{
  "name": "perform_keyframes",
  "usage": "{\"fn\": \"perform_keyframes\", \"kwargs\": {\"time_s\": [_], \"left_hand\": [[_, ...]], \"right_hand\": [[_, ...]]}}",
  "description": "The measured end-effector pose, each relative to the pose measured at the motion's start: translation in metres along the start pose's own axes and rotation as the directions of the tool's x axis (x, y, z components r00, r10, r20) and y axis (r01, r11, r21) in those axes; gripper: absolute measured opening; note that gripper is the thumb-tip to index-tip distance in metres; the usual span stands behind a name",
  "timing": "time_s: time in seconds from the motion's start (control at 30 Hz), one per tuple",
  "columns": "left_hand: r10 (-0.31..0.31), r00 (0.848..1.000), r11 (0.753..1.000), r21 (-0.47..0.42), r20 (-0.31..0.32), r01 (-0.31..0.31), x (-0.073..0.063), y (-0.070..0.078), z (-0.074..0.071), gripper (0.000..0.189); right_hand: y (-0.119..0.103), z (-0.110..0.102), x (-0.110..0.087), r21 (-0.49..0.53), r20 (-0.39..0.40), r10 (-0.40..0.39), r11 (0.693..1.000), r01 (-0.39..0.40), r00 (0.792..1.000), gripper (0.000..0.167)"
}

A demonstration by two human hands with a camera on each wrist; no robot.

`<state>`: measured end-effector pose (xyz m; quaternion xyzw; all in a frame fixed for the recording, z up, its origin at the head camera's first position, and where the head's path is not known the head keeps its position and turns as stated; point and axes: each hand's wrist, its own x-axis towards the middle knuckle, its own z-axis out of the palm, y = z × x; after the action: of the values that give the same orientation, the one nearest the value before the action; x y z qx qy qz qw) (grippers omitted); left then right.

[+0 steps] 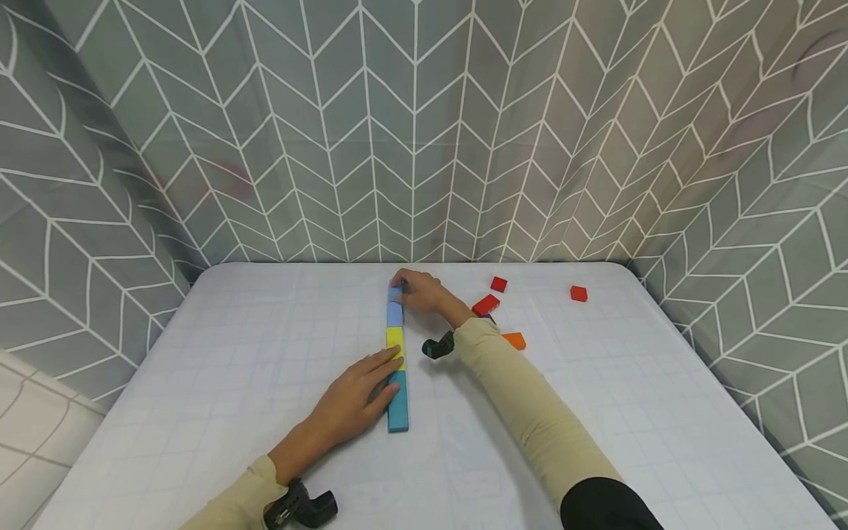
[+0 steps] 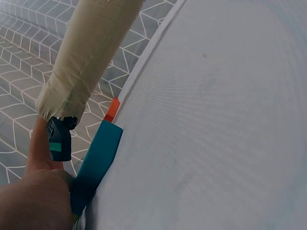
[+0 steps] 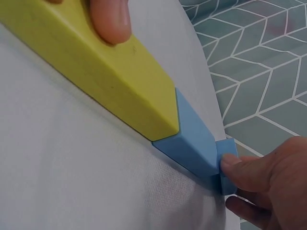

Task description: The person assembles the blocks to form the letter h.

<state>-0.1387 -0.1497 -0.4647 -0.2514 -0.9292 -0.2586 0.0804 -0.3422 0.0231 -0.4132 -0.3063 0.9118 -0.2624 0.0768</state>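
A straight row of blocks runs away from me on the white table. Nearest is a long teal block (image 1: pixel 398 408), then a yellow block (image 1: pixel 394 337), then a light blue block (image 1: pixel 394 315). My left hand (image 1: pixel 354 397) rests its extended fingers on the yellow block, with the thumb against the teal one's side. At the far end, my right hand (image 1: pixel 420 291) pinches a small light blue block (image 3: pixel 229 146) between thumb and fingers. In the right wrist view it meets the end of the row's light blue block (image 3: pixel 189 139), turned slightly from it. The left wrist view shows the teal block (image 2: pixel 98 155) edge-on.
Right of the row lie several red blocks (image 1: pixel 486 305) and an orange block (image 1: pixel 514 341); a dark block beside them is mostly hidden by my right sleeve (image 1: pixel 530 397). A patterned curtain (image 1: pixel 411 132) rises behind the table's far edge.
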Motion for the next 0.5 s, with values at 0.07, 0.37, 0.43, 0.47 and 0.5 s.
{"fn": "perform_keyframes", "kwargs": {"time_s": [0.07,0.37,0.43,0.47,0.5], "left_hand": [[-0.001,1.000,1.000,-0.001,0.000,0.001,0.0003,0.0001,-0.0002,0.051],[0.016,1.000,1.000,-0.017,-0.018,-0.016,0.0005,-0.0001,-0.0004,0.049],[0.013,1.000,1.000,-0.017,-0.016,-0.013,0.0004,0.0000,-0.0002,0.049],[0.012,1.000,1.000,-0.017,-0.013,-0.012,0.0004,0.0001,-0.0001,0.049],[0.010,1.000,1.000,-0.017,-0.011,-0.010,0.0004,0.0003,-0.0001,0.050]], "right_hand": [[0.0000,0.0000,0.0001,0.001,0.004,0.004,1.000,-0.004,1.000,0.029],[-0.0019,0.0002,0.0003,-0.056,0.041,0.013,0.998,-0.010,0.999,0.028],[-0.0017,0.0007,-0.0003,-0.061,0.035,0.011,0.998,-0.009,0.999,0.027],[-0.0012,0.0011,-0.0006,-0.064,0.033,0.010,0.998,-0.008,0.999,0.028],[-0.0007,0.0014,-0.0009,-0.067,0.030,0.010,0.998,-0.008,0.999,0.028]]}}
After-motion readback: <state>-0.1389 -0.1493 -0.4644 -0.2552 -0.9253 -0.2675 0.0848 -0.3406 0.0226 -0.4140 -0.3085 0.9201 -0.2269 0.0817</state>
